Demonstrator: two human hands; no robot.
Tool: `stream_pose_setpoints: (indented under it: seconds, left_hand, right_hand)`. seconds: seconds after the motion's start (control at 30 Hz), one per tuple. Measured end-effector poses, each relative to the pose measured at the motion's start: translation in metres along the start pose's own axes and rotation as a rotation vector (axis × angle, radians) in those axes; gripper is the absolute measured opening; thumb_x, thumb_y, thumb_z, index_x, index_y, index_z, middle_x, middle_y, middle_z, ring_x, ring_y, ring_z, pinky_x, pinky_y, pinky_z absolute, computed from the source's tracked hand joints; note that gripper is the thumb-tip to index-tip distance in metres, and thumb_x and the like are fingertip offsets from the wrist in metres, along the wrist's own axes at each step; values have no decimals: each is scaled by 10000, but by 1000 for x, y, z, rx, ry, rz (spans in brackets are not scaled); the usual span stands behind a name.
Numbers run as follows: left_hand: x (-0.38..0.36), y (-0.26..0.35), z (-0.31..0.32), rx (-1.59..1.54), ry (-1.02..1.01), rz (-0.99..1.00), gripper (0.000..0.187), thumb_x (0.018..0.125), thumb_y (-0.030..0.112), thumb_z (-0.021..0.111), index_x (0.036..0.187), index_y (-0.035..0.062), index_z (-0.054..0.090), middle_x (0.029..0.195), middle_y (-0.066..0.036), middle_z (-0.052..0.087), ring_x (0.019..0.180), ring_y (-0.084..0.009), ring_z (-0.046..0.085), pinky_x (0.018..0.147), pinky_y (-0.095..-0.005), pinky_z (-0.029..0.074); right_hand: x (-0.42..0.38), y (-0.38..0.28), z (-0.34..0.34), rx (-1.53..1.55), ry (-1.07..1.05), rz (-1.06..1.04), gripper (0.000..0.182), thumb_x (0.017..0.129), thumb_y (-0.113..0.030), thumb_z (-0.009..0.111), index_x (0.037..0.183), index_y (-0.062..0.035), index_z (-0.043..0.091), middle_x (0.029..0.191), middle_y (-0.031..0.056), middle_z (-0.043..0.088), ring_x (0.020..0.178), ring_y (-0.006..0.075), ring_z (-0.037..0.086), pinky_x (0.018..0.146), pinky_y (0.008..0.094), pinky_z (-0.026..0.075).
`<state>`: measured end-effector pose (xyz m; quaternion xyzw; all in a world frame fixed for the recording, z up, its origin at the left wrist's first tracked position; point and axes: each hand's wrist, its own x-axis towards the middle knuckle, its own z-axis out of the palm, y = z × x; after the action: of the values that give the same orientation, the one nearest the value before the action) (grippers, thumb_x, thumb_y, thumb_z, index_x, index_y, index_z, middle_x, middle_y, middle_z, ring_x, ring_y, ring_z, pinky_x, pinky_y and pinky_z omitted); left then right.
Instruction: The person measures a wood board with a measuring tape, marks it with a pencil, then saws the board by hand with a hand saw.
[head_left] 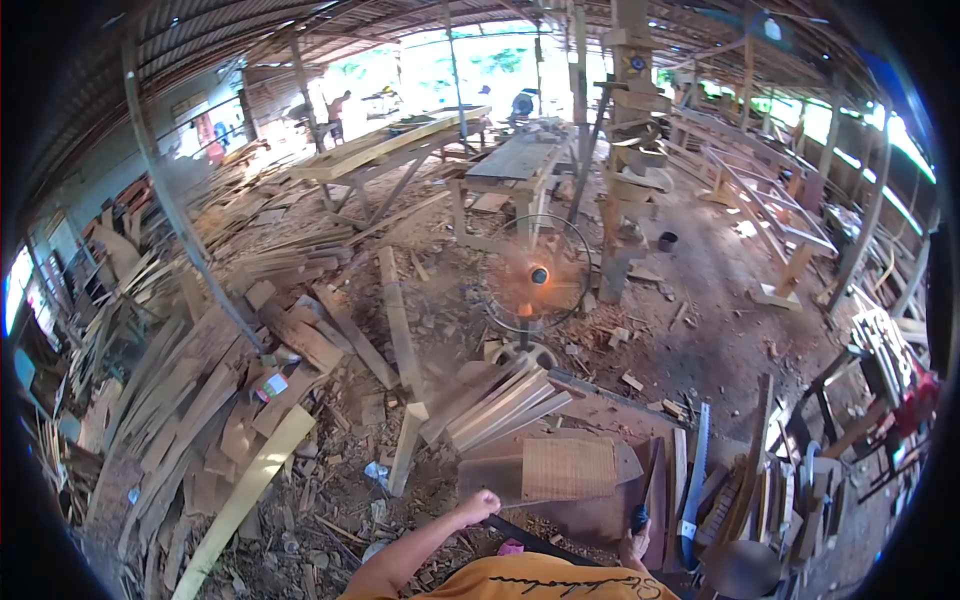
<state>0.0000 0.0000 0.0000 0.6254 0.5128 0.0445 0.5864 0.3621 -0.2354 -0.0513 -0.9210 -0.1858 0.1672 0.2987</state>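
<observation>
Low at the front, my left hand (478, 507) is closed into a fist beside the near left corner of a brown board. A dark strip (545, 547) runs from this fist to the right, in front of my body; what the fingers hold, I cannot tell. My right hand (634, 546) is wrapped round a dark-handled tool (640, 518), close to the right end of the work surface. Between and beyond the hands lies a rectangular light-brown wooden board (570, 468), flat on a wider reddish-brown surface (545, 433).
A handsaw (697, 470) with a blue handle stands right of my right hand, among upright wood strips. Slats (505, 405) lie beyond the board, before a standing fan (539, 276). Planks (245, 505) heap up on the left. Workbenches (505, 165) and a person (337, 115) are farther back.
</observation>
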Motion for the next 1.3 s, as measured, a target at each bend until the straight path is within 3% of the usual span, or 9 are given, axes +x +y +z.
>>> stream_pose_setpoints:
  seconds: [0.3, 0.5, 0.63, 0.73, 0.9, 1.03, 1.13, 1.2, 1.3]
  left_hand:
    - [6, 110, 3, 37, -159, 269, 322, 931, 319, 622, 1116, 56, 636, 1040, -95, 689, 967, -169, 648, 852, -332, 515]
    - [12, 144, 87, -257, -610, 153, 385, 996, 410, 512, 1205, 93, 573, 958, -27, 630, 850, -119, 615, 793, -263, 509]
    - [5, 160, 148, -411, -679, 1, 438, 1010, 480, 411, 1163, 112, 592, 928, -44, 648, 852, -136, 633, 768, -299, 507]
    - [16, 128, 209, -797, -763, -256, 458, 992, 515, 422, 1162, 128, 600, 1052, -78, 652, 950, -202, 628, 858, -381, 507]
    - [-32, 181, 179, -475, -742, -311, 447, 992, 477, 449, 1224, 113, 563, 1154, -74, 618, 1022, -218, 595, 893, -416, 484]
    - [15, 166, 172, -91, -832, -109, 421, 977, 407, 526, 1291, 126, 522, 1136, -102, 646, 900, -211, 649, 733, -319, 499]
    - [74, 159, 175, -48, -733, 151, 301, 962, 334, 579, 1155, 103, 573, 923, -19, 619, 713, -129, 587, 664, -297, 501]
    - [108, 163, 182, 98, -389, 601, 273, 935, 306, 610, 1098, 88, 606, 862, -28, 622, 765, -154, 610, 686, -334, 511]
    - [107, 196, 165, 454, 49, 942, 327, 890, 297, 634, 1143, 96, 586, 1053, -118, 593, 960, -282, 588, 831, -430, 482]
  right_hand:
    - [-68, -25, 8, 171, 120, 34, 454, 873, -355, 647, 1202, -86, 486, 874, 250, 645, 838, 480, 603, 722, 495, 458]
    - [-89, -59, -2, 632, 248, 115, 282, 928, -241, 628, 1120, -95, 481, 668, 31, 525, 470, 115, 531, 397, 277, 435]
    - [-133, -163, -57, 1193, 48, 196, 249, 931, -188, 632, 1124, -86, 511, 750, 4, 559, 603, 112, 554, 508, 276, 454]
    - [-114, -151, -22, 1063, 240, -46, 263, 940, -239, 637, 1110, -69, 530, 819, 30, 611, 692, 132, 576, 607, 288, 488]
    - [-110, -110, -32, 871, 276, 15, 328, 923, -302, 643, 1089, -42, 531, 843, 82, 626, 757, 154, 602, 674, 336, 499]
    - [-112, -89, -57, 560, 344, 228, 371, 913, -375, 630, 1058, -51, 523, 811, 143, 636, 707, 239, 627, 649, 386, 489]
    - [-88, -77, -71, 531, 289, 215, 368, 945, -367, 578, 1099, -38, 519, 790, 139, 613, 715, 265, 614, 651, 392, 477]
    - [-54, -68, -74, 624, 373, 157, 366, 965, -383, 544, 1106, -47, 513, 737, 114, 600, 591, 234, 604, 550, 368, 472]
    - [-38, -108, -117, 811, 407, 144, 363, 978, -382, 527, 1124, -50, 510, 717, 124, 596, 554, 224, 600, 526, 362, 463]
